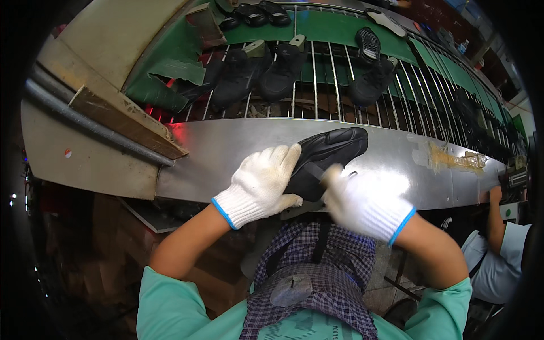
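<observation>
A black shoe (335, 144) lies tilted over the metal ledge in front of me, its toe pointing away to the right. My left hand (262, 178), in a white knit glove with a blue cuff, is closed around the shoe's left side, thumb at its near end. My right hand (362, 198), gloved the same way and smeared by motion, is at the shoe's right side. From its closed fingers a thin, flat grey tool (313, 170) reaches onto the shoe's side; its exact kind is unclear.
Beyond the metal ledge (221, 144), several black shoes (283, 73) with lasts inside stand on a rack of metal bars (334, 79). A loose sole (386, 24) lies farther back. Wooden boards (124, 124) edge the left side. Another person's arm (496, 221) shows at far right.
</observation>
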Action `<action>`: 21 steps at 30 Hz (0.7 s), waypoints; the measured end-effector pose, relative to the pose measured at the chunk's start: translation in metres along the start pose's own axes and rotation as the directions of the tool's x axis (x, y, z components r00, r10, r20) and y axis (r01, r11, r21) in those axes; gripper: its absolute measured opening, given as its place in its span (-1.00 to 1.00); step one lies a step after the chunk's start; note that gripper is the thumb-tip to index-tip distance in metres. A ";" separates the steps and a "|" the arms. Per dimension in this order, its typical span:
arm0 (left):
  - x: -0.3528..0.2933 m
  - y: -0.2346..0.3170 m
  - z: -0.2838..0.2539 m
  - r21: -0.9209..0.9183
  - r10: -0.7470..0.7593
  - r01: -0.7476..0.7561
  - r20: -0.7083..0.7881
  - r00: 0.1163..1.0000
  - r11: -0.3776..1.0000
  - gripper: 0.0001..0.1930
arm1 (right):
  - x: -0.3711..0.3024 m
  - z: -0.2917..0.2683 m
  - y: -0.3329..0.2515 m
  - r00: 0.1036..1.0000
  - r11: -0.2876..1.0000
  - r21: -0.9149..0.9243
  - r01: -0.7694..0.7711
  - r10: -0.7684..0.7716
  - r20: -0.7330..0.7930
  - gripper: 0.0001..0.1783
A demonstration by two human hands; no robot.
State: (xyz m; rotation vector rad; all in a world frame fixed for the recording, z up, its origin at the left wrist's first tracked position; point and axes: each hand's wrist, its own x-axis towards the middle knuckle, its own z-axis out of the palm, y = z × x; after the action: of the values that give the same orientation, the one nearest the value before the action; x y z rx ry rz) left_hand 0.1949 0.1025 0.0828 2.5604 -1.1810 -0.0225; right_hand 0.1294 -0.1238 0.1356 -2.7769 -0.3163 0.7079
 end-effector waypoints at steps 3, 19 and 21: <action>0.000 0.003 -0.003 0.013 -0.034 0.034 0.021 0.999 0.999 0.03 | 0.004 0.015 0.000 0.985 0.964 -0.263 0.034 -0.077 -0.153 -0.72; -0.061 -0.007 0.060 -0.267 -0.412 0.340 -0.285 0.866 0.901 0.54 | -0.009 0.046 -0.007 0.926 0.988 -0.038 0.147 -0.152 -0.346 -0.58; -0.056 -0.006 0.051 -0.218 -0.504 0.468 -0.150 0.851 0.856 0.51 | -0.003 0.044 -0.018 0.935 0.988 -0.028 0.152 -0.153 -0.321 -0.63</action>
State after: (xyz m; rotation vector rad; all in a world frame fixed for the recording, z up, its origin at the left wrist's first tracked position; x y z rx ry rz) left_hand 0.1554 0.1335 0.0259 2.5594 -0.4090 0.0178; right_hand 0.1025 -0.0986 0.1047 -2.7702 -0.4576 0.2091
